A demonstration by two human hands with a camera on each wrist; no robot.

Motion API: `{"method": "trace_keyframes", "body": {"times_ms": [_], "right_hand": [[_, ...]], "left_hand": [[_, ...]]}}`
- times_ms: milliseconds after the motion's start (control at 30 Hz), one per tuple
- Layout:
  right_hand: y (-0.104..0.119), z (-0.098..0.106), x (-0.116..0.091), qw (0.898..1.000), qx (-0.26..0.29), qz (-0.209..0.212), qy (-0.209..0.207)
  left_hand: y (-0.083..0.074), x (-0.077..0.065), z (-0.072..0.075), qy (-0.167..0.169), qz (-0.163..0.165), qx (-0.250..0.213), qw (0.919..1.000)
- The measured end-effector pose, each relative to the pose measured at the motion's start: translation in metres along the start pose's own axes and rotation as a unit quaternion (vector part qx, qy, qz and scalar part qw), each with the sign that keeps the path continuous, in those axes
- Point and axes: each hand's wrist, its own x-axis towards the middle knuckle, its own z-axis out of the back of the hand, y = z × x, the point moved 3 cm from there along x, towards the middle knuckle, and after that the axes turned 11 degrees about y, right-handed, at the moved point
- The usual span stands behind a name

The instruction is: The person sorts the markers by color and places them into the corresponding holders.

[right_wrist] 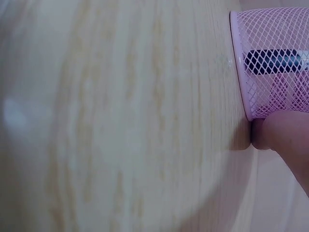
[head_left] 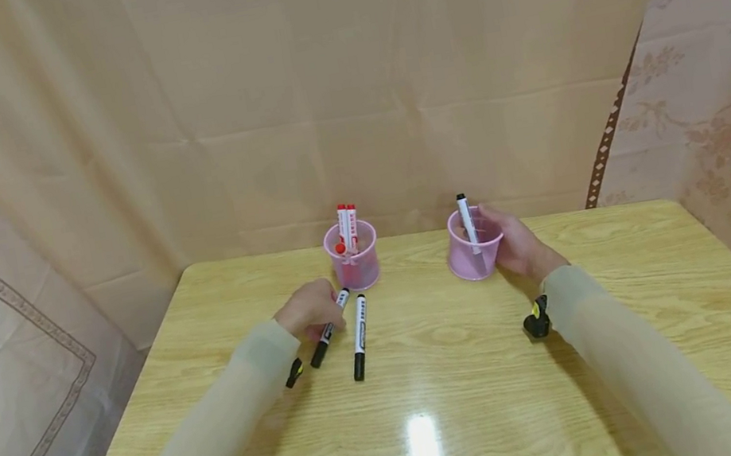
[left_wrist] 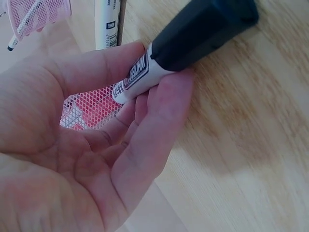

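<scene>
My left hand (head_left: 313,307) pinches a black-capped whiteboard marker (head_left: 323,345) between thumb and fingers. Close up in the left wrist view, its black cap (left_wrist: 207,34) points away from the palm. Just right of it, a second black-capped marker (head_left: 360,335) lies on the table. With my right hand (head_left: 519,243) I hold the right side of a pink mesh pen cup (head_left: 469,263). One white marker with a black end (head_left: 467,219) leans upright in that cup. In the right wrist view a finger (right_wrist: 280,130) presses the mesh near the cup's base.
Behind my left hand stands another pink mesh cup (head_left: 362,273) with several red-capped markers (head_left: 348,227) in it. Both cups are near the back edge of the wooden table (head_left: 448,375). A beige cloth (head_left: 314,91) hangs behind the table.
</scene>
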Motion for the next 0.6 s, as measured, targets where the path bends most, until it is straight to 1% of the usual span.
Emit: {"method": "trace_keyframes", "body": {"times_ms": [133, 233, 300, 500, 600], "right_hand": [[-0.002, 0.0, 0.001, 1.0, 0.0, 0.003, 0.003], [-0.001, 0.001, 0.002, 1.0, -0.004, 0.004, 0.008], [-0.002, 0.002, 0.002, 1.0, -0.003, 0.004, 0.01], [-0.001, 0.002, 0.002, 1.0, 0.001, -0.003, 0.008], [-0.001, 0.002, 0.001, 1.0, 0.002, 0.002, 0.012]], "left_hand": [[-0.001, -0.003, -0.001, -0.015, -0.001, -0.016, 0.9998], [-0.004, -0.006, -0.001, -0.022, -0.008, -0.018, 0.9996], [-0.005, -0.008, -0.001, -0.023, -0.017, -0.01, 0.9995], [-0.015, -0.012, -0.001, -0.028, -0.05, 0.043, 0.9974], [-0.021, -0.015, -0.001, -0.024, -0.054, 0.039, 0.9975]]}}
